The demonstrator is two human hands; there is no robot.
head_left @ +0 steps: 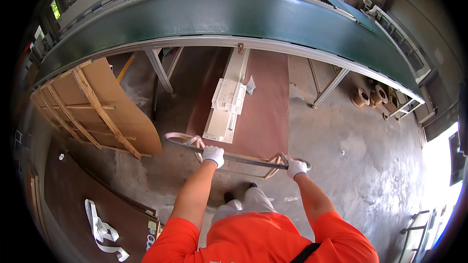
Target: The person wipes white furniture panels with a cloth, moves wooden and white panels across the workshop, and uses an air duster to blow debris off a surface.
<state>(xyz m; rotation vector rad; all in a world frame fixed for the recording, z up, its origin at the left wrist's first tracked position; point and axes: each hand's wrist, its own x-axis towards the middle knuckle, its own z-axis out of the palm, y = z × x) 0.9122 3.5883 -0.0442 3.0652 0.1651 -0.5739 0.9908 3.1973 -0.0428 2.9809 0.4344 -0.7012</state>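
Note:
Both hands, in white work gloves, grip a long tubular frame with rounded, bent ends and a dark grey front bar (243,159). My left hand (213,156) is closed round the bar left of its middle. Farther along, my right hand (296,168) is closed on it near the right end. Pale pinkish bent tubes show beside each hand. The frame is held level in front of my body, above the floor. Beyond it lies a reddish-brown panel (268,102), bearing a long white metal assembly (220,124) and a small clear bag (250,85).
A long green conveyor belt (204,17) on metal legs spans the far side. Cardboard with wooden slats (117,102) leans at left. Spools (360,98) sit under the conveyor at right. A dark brown board (73,204) with a white strip (99,226) lies lower left.

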